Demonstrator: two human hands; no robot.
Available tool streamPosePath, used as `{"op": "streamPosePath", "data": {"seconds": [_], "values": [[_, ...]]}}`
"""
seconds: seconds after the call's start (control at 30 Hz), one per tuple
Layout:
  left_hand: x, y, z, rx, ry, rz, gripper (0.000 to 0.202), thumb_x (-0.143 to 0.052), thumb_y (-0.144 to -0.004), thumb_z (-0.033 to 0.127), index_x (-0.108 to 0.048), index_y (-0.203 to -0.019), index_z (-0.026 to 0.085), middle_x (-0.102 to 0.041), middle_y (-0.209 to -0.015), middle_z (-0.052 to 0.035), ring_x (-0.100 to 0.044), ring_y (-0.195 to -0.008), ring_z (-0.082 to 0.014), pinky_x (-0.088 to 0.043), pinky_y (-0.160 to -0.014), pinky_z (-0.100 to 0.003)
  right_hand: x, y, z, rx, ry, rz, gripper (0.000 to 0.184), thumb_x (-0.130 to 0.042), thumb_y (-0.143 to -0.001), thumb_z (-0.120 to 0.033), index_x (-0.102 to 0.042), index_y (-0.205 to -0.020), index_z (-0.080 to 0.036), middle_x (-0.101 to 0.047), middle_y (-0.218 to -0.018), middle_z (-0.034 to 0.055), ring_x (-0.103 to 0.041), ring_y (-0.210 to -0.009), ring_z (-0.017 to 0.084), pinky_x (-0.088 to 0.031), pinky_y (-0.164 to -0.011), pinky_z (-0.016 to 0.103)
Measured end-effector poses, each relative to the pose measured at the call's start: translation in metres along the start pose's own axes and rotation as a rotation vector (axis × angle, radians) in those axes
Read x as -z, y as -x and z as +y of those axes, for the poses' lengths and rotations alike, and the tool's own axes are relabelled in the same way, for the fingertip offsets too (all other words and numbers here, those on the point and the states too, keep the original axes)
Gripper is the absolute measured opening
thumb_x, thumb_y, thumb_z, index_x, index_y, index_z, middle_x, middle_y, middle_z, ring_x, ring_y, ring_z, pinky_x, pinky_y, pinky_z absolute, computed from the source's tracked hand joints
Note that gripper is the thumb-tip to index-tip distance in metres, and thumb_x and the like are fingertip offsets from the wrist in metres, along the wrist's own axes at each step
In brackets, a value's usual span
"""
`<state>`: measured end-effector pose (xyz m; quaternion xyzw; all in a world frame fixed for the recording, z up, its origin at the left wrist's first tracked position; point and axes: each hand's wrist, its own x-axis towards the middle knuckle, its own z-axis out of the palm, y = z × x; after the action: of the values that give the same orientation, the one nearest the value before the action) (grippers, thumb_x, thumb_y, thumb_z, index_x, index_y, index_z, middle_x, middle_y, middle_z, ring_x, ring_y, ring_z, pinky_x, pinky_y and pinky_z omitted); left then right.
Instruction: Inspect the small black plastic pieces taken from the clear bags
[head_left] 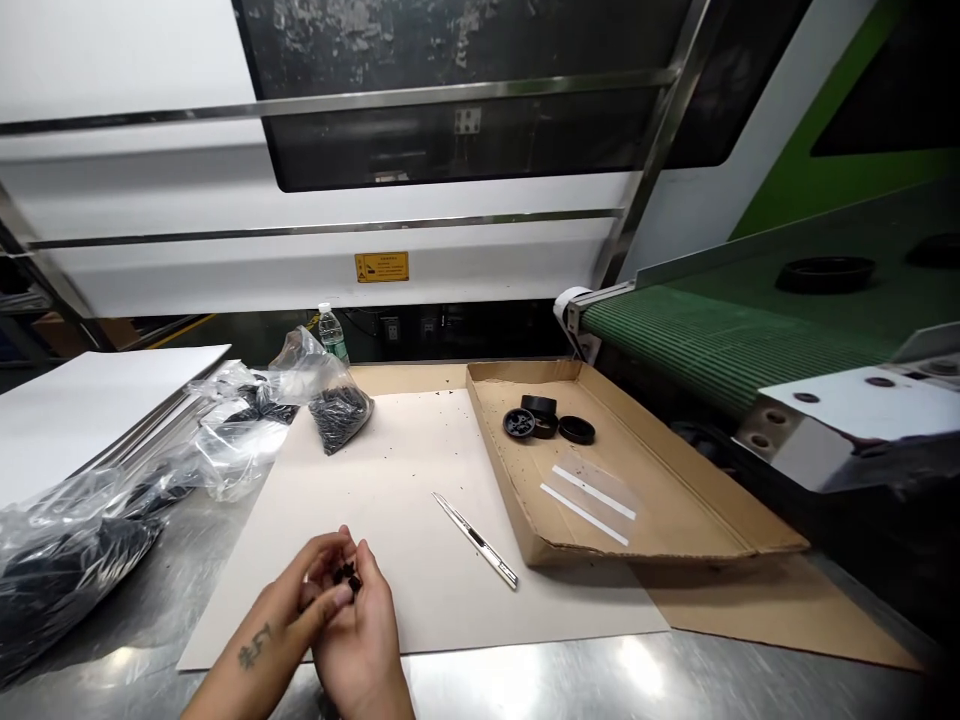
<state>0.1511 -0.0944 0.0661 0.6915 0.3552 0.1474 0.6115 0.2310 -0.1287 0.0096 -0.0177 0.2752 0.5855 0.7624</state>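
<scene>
My left hand (304, 590) and my right hand (366, 615) are cupped together over the front of a pale cardboard sheet (420, 570). Between them lie small black plastic pieces (347, 577), partly hidden by the curled fingers. My left thumb presses across toward the right palm, by the pieces. To the right of the hands a slim silver utility knife (476, 541) rests on the sheet. Farther back, a clear bag of small black pieces (339, 415) stands on the sheet, its upper part loose and crumpled.
An open cardboard tray (660, 545) holds several round black caps (577, 430) and a clear zip bag (592, 500). Large bags of black parts (75, 570) lie left. A water bottle (332, 335) stands behind. A green conveyor belt (705, 335) runs at right, carrying a black ring (825, 273).
</scene>
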Motion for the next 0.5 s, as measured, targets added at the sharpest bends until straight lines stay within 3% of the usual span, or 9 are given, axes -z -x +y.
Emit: {"op": "streamPosePath", "data": {"seconds": [0.07, 0.13, 0.23, 0.3, 0.37, 0.5], "values": [[0.007, 0.002, -0.018, 0.069, 0.351, 0.089, 0.043, -0.062, -0.078, 0.051, -0.053, -0.109, 0.022, -0.051, -0.050, 0.0075, -0.038, -0.037, -0.0072, -0.026, -0.037, -0.017, -0.002, 0.001, -0.001, 0.013, -0.018, -0.021, 0.022, -0.050, -0.093, -0.025, -0.066, -0.089, -0.010, -0.067, -0.083, 0.0075, -0.064, -0.077, 0.015, -0.053, -0.071, 0.026], [0.014, 0.005, -0.039, 0.167, 0.759, 0.191, 0.034, -0.060, -0.080, 0.051, -0.057, -0.089, 0.019, -0.040, -0.046, 0.0090, -0.023, -0.031, -0.0039, -0.013, -0.031, -0.016, -0.003, 0.002, -0.002, 0.038, -0.006, -0.026, 0.026, -0.048, -0.094, -0.025, -0.066, -0.084, -0.009, -0.066, -0.080, 0.0081, -0.063, -0.074, 0.014, -0.052, -0.071, 0.026], [0.024, 0.012, -0.063, 0.356, 1.231, 0.321, 0.020, -0.053, -0.084, 0.025, -0.053, -0.066, 0.016, -0.042, -0.049, 0.0037, -0.035, -0.034, -0.0068, -0.022, -0.030, -0.017, -0.004, 0.002, -0.003, 0.067, 0.026, 0.008, 0.025, -0.049, -0.093, -0.024, -0.066, -0.082, -0.009, -0.065, -0.078, 0.0074, -0.061, -0.071, 0.013, -0.052, -0.068, 0.025], [0.026, 0.017, -0.069, 0.446, 1.348, 0.356, 0.013, -0.048, -0.080, 0.012, -0.054, -0.068, 0.014, -0.045, -0.052, 0.0010, -0.044, -0.039, -0.0095, -0.033, -0.034, -0.019, -0.004, 0.002, -0.002, 0.087, 0.058, 0.044, 0.022, -0.051, -0.092, -0.023, -0.065, -0.081, -0.010, -0.065, -0.076, 0.0065, -0.061, -0.069, 0.012, -0.051, -0.067, 0.024], [0.024, 0.024, -0.066, 0.486, 1.350, 0.313, 0.010, -0.049, -0.078, 0.006, -0.058, -0.080, 0.009, -0.051, -0.059, -0.0024, -0.050, -0.046, -0.0119, -0.040, -0.040, -0.022, -0.003, 0.002, -0.001, 0.096, 0.089, 0.069, 0.019, -0.052, -0.091, -0.021, -0.064, -0.080, -0.012, -0.064, -0.075, 0.0053, -0.061, -0.068, 0.012, -0.051, -0.065, 0.024], [0.011, 0.039, -0.045, 0.390, 1.271, 0.202, 0.015, -0.059, -0.077, 0.003, -0.061, -0.092, 0.005, -0.053, -0.065, -0.0020, -0.044, -0.047, -0.0069, -0.033, -0.039, -0.017, -0.003, 0.002, 0.001, 0.092, 0.135, 0.077, 0.013, -0.055, -0.089, -0.018, -0.063, -0.081, -0.013, -0.063, -0.073, 0.0041, -0.060, -0.066, 0.011, -0.050, -0.063, 0.023]]}}
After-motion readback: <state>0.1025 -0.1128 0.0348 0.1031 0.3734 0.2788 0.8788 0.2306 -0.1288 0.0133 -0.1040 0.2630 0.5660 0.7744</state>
